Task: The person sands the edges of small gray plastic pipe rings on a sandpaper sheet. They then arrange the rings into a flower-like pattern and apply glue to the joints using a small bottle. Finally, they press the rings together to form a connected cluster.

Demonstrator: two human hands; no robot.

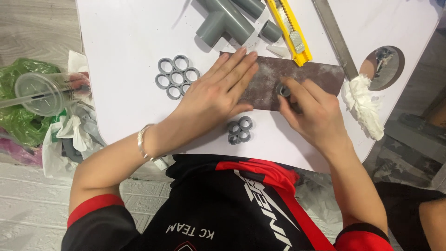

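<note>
My left hand (218, 93) lies flat, its fingers (237, 65) stretched out and close together, pressing down the left part of the brown sandpaper sheet (320, 74), which sits on the white counter (125, 42) near its middle. My right hand (316, 111) is over the right part of that sheet, its fingers (297, 90) pinched on a small grey ring (282, 89), which stands on its edge against the paper.

Just left of my left hand, a flower-shaped cluster of grey rings (176, 76) lies flat on the counter. A smaller cluster of rings (239, 131) sits near the counter's near edge, between my two wrists. Toward the far edge lie a grey pipe tee (223, 21) and a short grey pipe stub (270, 30) beside it. A yellow utility knife (289, 28) rests slantwise with its end on the far edge of the sandpaper, and a metal ruler (334, 37) lies to its right. A crumpled white tissue (364, 104) sits by the right edge, next to a round hole (383, 67) in the counter.

Off the left edge, a clear plastic cup (39, 93) with a lid rests on a green bag (18, 116).
</note>
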